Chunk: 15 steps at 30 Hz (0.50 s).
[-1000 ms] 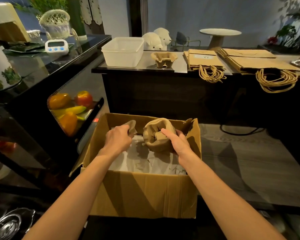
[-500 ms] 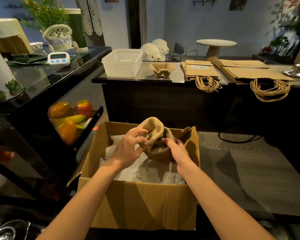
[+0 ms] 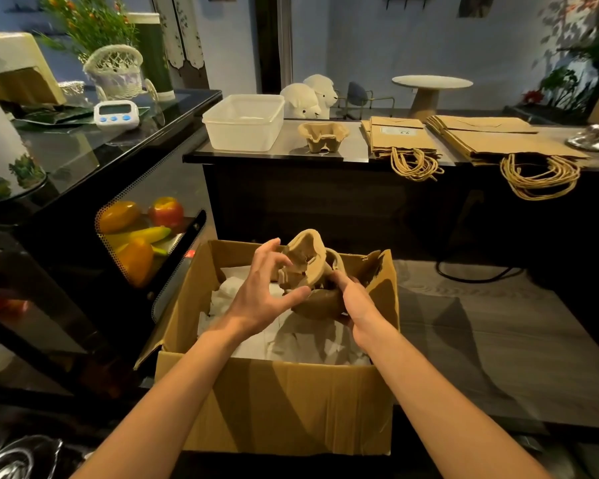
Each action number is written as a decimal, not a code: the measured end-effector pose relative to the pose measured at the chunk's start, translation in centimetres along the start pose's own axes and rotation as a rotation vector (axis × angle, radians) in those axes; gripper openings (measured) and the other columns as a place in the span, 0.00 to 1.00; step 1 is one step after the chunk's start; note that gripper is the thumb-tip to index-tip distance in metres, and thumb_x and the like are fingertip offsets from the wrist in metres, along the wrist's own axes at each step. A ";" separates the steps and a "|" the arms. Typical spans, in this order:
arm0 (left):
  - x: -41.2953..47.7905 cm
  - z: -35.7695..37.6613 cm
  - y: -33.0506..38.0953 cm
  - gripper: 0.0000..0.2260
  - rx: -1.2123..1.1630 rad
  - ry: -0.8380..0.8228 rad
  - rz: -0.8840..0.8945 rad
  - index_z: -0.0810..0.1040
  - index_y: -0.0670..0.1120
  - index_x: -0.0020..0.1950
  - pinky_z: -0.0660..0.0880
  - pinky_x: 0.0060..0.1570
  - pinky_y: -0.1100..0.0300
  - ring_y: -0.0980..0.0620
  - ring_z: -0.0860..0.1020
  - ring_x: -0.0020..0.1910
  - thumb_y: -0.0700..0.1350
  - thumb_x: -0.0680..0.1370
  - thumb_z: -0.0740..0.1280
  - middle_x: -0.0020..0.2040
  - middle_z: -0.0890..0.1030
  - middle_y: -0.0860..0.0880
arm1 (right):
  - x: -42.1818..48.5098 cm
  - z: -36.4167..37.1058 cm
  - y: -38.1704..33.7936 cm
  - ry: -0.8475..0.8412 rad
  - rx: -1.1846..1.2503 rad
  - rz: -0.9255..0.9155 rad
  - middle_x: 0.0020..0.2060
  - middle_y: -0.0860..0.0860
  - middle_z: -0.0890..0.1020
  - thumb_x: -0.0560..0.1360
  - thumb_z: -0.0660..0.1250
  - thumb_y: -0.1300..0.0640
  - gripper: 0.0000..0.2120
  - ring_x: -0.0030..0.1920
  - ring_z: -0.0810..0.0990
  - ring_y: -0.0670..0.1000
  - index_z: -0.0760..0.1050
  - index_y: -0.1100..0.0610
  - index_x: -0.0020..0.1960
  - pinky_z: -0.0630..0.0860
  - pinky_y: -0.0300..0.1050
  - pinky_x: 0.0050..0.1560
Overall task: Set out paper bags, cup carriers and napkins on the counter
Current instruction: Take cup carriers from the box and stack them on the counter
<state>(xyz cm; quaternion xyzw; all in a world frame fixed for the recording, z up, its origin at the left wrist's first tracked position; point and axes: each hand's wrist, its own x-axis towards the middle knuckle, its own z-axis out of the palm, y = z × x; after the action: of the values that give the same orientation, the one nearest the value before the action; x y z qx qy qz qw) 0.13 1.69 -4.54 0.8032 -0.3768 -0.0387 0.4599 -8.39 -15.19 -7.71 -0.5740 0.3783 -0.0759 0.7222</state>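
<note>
Tub (image 3: 242,122) lies left of cup carrier (image 3: 322,135) (paper bags (image 3: 400,138) right) on counter (image 3: 357,148).

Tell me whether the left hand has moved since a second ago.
Yes. The left hand moved right across the cardboard box, onto the cup carrier.

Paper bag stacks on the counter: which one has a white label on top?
The smaller left stack, beside the cup carrier; the wider right stack shows plain brown paper.

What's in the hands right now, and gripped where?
Nested cup carriers, above the box. Right hand grips the lower one's underside; left hand pinches the upper one's left edge.
</note>
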 end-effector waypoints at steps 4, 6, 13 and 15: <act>0.0 -0.2 0.0 0.36 -0.097 0.005 -0.054 0.64 0.56 0.74 0.67 0.64 0.59 0.58 0.68 0.68 0.61 0.69 0.74 0.70 0.68 0.59 | -0.3 0.3 -0.1 -0.029 0.009 0.013 0.67 0.51 0.77 0.71 0.69 0.30 0.36 0.67 0.74 0.56 0.69 0.44 0.74 0.68 0.61 0.73; 0.1 -0.3 -0.3 0.34 -0.096 0.030 -0.033 0.66 0.57 0.72 0.69 0.61 0.63 0.57 0.70 0.68 0.62 0.69 0.73 0.69 0.69 0.60 | -0.4 0.4 -0.1 -0.047 0.014 0.010 0.67 0.50 0.78 0.64 0.71 0.27 0.42 0.67 0.75 0.56 0.70 0.44 0.73 0.69 0.61 0.72; 0.1 -0.5 -0.5 0.30 -0.032 0.015 0.001 0.73 0.58 0.66 0.67 0.53 0.73 0.58 0.69 0.66 0.65 0.66 0.70 0.71 0.69 0.60 | -0.9 0.6 -0.6 -0.058 -0.011 -0.031 0.68 0.50 0.77 0.57 0.67 0.18 0.53 0.68 0.74 0.56 0.68 0.45 0.74 0.70 0.60 0.72; 0.2 -0.5 -0.4 0.29 -0.009 -0.011 0.004 0.73 0.57 0.66 0.66 0.54 0.73 0.57 0.69 0.67 0.63 0.67 0.71 0.73 0.69 0.58 | -1.0 0.6 -0.8 -0.061 -0.038 -0.055 0.68 0.50 0.77 0.59 0.64 0.19 0.50 0.68 0.74 0.56 0.69 0.44 0.74 0.71 0.60 0.72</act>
<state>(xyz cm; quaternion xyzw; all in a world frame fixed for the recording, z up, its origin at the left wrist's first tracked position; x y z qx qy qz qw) 0.74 2.07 -4.51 0.8001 -0.3807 -0.0441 0.4615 -8.48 -14.41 -6.51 -0.5998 0.3413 -0.0711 0.7202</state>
